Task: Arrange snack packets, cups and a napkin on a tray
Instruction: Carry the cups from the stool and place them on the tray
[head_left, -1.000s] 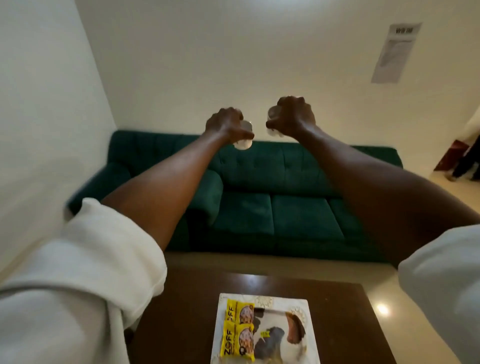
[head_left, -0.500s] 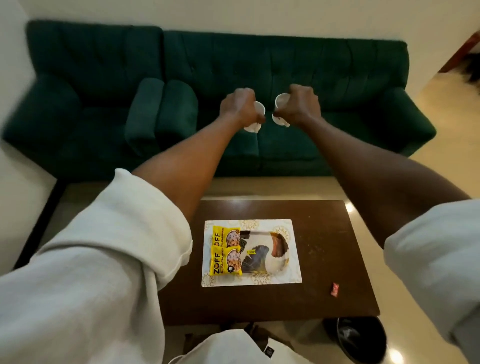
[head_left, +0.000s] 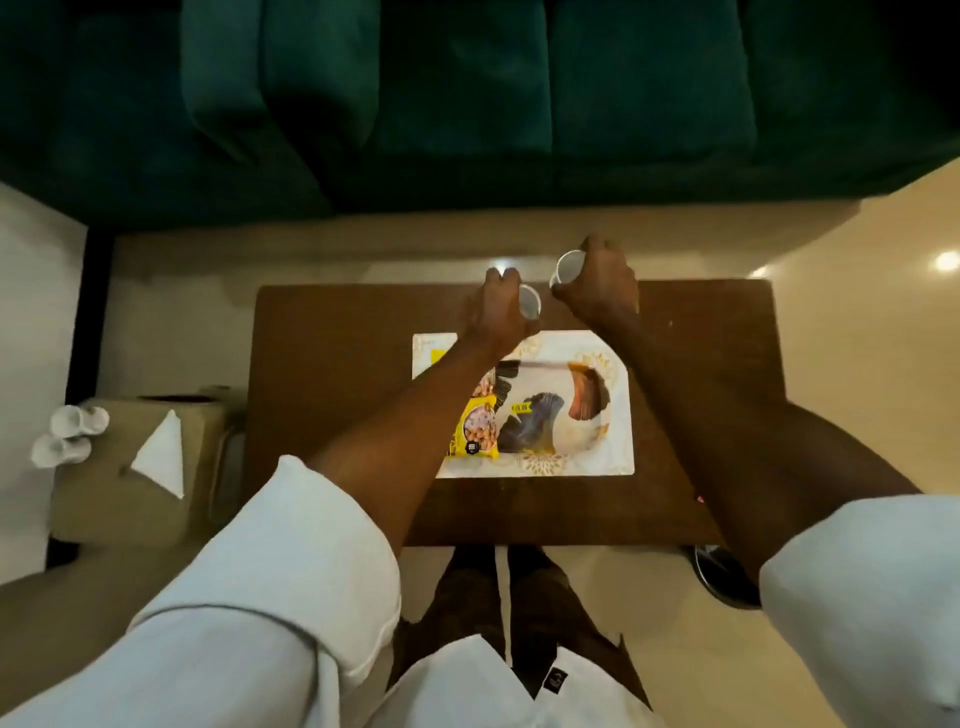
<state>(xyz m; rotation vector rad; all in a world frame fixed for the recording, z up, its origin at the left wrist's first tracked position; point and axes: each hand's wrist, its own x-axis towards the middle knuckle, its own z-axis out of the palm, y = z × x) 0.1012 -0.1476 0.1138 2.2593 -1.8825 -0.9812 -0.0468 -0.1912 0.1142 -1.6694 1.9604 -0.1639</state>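
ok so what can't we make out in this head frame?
upper snack packet: head view, mostly under the left forearm.
left cup, right cup: head view, left hand and right hand wrap most of each; contents unknowable.
lower snack packet print: head view, blurred and too small.
dark round object, lower right: head view, partly behind the right arm.

Tray (head_left: 621, 457) R half free; packets (head_left: 475, 436) L
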